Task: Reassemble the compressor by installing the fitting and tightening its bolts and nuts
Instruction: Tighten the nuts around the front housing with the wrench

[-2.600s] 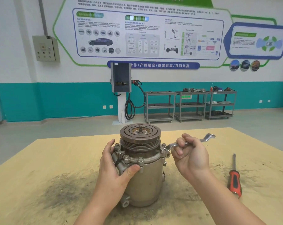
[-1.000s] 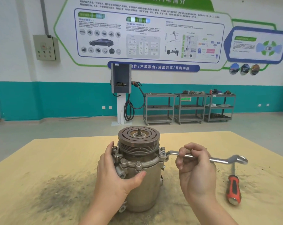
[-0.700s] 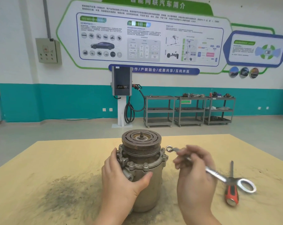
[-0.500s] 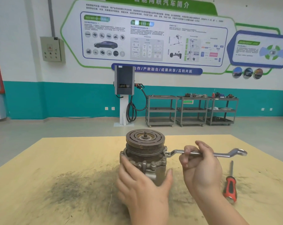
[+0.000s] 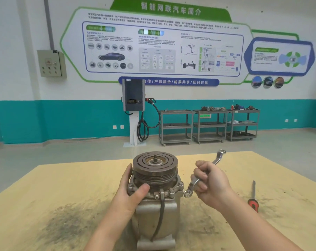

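Your compressor (image 5: 156, 201) stands upright at the table's (image 5: 44, 205) near centre, its base cut off by the bottom edge of view, and your left hand (image 5: 130, 194) grips its flange from 9 o'clock, fingers curled behind the pulley (image 5: 155, 166) and hiding the bolts on that side. At 3 o'clock your right hand (image 5: 210, 182) is fisted round the wrench (image 5: 204, 175), which hides mid-shaft in your grip; its lower ring sits just beside a flange bolt (image 5: 180, 184), whether seated on it you cannot tell. A screwdriver (image 5: 252, 198) lies well apart at 3 o'clock, with bare tabletop between and more toward 9 o'clock.
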Available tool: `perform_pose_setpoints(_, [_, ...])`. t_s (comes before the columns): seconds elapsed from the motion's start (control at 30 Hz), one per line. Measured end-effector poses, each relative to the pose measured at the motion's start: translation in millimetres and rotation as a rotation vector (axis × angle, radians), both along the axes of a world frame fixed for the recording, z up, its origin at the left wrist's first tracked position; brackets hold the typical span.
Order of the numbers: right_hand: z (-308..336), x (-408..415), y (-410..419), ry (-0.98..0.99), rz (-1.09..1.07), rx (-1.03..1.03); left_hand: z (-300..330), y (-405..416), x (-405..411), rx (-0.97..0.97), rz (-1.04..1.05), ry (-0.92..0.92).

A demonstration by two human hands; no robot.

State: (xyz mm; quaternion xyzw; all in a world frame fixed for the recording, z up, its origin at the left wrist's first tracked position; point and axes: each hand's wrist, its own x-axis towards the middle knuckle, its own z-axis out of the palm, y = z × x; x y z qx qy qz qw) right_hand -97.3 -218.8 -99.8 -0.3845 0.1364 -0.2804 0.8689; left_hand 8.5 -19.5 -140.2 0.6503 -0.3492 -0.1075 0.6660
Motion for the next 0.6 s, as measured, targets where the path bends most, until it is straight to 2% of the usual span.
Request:
perform_pose_setpoints(0.13, [-4,1,0,-0.086,0.019,0.116,2,6,0,0.027,-0.086,-0.039])
perform_pose_setpoints(0.3, [1,1,5,-0.203,-0.014,0.104,4,11,-3,0.054,0.031,-0.048])
perform_pose_setpoints(0.6, [16,19,2,-0.087,0.012,0.038,-2,1,-12,-0.091,0.112,-0.013])
